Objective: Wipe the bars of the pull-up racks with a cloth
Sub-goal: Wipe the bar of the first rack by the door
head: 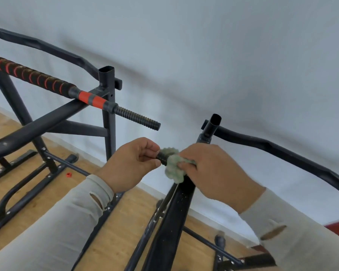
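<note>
Left hand (132, 163) at centre frame, fingers curled narrow around the black ribbed end of a bar (161, 159), pinching it. Right hand (213, 173) just right of it, fingers closed on a pale green cloth (173, 167), pressing it against the same bar where the bar meets a black post (170, 218) running down to the lower middle. Cloth bunched between the two hands, touching both bar and post. Pale sleeves on both arms, each with a thumb slit.

Upper left: second rack (107, 106) with a red-and-black wrapped grip bar (33, 75) ending in a bare threaded tip (139, 118) pointing toward centre, well above the hands. Right: curved black top bar (282, 151) sloping to the right edge. Wooden floor (110, 241) below, small red cap (68, 174) lying on it at left. Grey-white wall behind.
</note>
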